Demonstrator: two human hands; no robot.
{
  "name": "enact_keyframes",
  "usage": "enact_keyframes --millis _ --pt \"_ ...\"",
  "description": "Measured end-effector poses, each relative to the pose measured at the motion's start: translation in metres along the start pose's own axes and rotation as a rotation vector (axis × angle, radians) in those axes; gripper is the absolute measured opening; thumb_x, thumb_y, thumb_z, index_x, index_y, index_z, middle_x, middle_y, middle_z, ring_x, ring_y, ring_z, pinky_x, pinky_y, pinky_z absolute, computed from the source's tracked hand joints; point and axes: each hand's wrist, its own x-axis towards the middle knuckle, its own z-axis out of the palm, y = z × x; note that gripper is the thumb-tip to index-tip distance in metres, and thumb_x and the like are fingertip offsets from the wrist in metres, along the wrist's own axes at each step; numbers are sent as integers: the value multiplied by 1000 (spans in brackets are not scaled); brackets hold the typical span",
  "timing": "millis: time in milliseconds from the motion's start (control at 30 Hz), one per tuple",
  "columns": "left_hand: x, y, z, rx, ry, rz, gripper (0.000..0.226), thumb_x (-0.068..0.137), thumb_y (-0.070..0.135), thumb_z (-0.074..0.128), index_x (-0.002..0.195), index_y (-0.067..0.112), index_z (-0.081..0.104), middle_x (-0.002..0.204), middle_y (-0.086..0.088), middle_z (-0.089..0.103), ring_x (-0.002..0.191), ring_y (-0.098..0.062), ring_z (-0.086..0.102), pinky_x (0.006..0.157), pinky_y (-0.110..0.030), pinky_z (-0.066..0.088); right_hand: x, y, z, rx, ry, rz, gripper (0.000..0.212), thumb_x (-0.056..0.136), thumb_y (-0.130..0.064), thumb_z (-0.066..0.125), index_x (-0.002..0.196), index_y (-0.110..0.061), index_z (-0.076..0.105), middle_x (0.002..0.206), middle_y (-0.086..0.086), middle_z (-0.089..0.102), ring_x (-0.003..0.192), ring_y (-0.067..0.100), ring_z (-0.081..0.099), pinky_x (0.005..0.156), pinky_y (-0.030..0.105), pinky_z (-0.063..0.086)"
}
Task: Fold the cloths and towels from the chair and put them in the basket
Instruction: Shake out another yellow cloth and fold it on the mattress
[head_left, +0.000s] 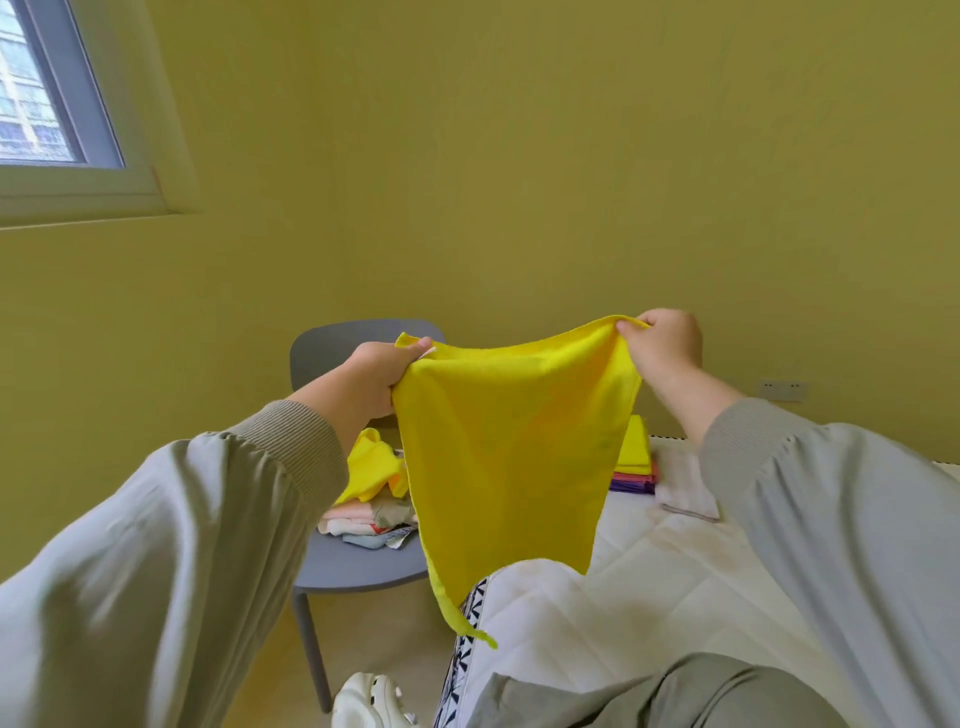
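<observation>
A bright yellow cloth (511, 441) hangs spread in the air in front of me. My left hand (376, 376) grips its upper left corner, and my right hand (665, 345) pinches its upper right corner. The lower tip dangles over the mattress edge. Behind it stands a grey chair (358, 564) with a pile of unfolded cloths (374, 499), a crumpled yellow one on top. A stack of folded cloths (635, 462), yellow over pink and purple, lies on the mattress to the right. No basket is in view.
A white quilted mattress (649, 587) with a patterned edge fills the lower right; a white folded towel (685, 488) lies on it. My knee and a white shoe (371, 701) are at the bottom. Yellow-green walls, a window upper left, a wall socket (784, 389) right.
</observation>
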Motion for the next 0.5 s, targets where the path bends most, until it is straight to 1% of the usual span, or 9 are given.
enact_keyframes --millis 67,133,200,267,300,333,400,467,500 --pt "7 -2 3 11 15 -48 63 77 34 76 128 6 50 115 -16 62 100 -33 63 86 -48 54 5 4 -6 -95 32 -8 44 88 -24 63 52 -13 38 54 4 38 66 27 37 50 31 24" --pt "19 -8 11 39 36 -30 63 76 37 76 125 6 52 113 -14 62 100 -32 63 88 -47 54 11 11 -7 -192 24 -26 35 88 -27 64 59 -12 49 66 11 51 71 29 44 60 28 30" --pt "30 -18 19 70 71 18 51 77 36 76 111 5 55 107 -11 62 98 -29 62 87 -44 54 16 22 -3 -297 -9 -48 26 88 -31 64 87 -5 66 91 19 64 82 33 55 67 30 36" --pt "45 -33 28 174 101 84 32 81 37 73 86 10 56 89 -8 61 84 -23 61 75 -34 54 21 37 6 -392 -54 -50 35 88 -33 65 109 -4 66 110 18 66 101 37 60 76 35 44" --pt "52 -40 30 274 117 120 33 83 39 71 73 12 54 77 -6 58 71 -21 58 63 -30 51 23 44 9 -431 -76 -59 32 89 -33 65 106 -5 67 108 18 66 101 37 60 77 36 46" --pt "62 -49 34 390 124 155 38 84 40 69 65 12 53 68 -6 54 60 -20 52 57 -28 47 26 55 15 -466 -101 -53 26 89 -32 65 92 -7 68 96 19 65 95 37 60 74 35 45" --pt "81 -66 38 589 126 227 41 86 41 66 63 9 55 63 -7 54 57 -22 51 59 -30 46 29 73 26 -513 -147 -26 32 90 -30 63 67 -9 55 71 13 55 79 36 55 64 31 38" --pt "104 -84 46 745 96 244 39 90 41 61 69 7 59 60 -5 53 59 -22 51 58 -29 42 34 98 45 -542 -203 13 34 90 -23 62 64 -4 52 64 12 52 74 37 52 61 32 36" --pt "114 -93 49 824 80 238 38 91 40 59 72 7 61 59 -3 51 58 -20 50 55 -27 39 37 111 56 -545 -227 19 30 90 -19 62 69 2 56 69 17 57 76 39 55 63 35 40"
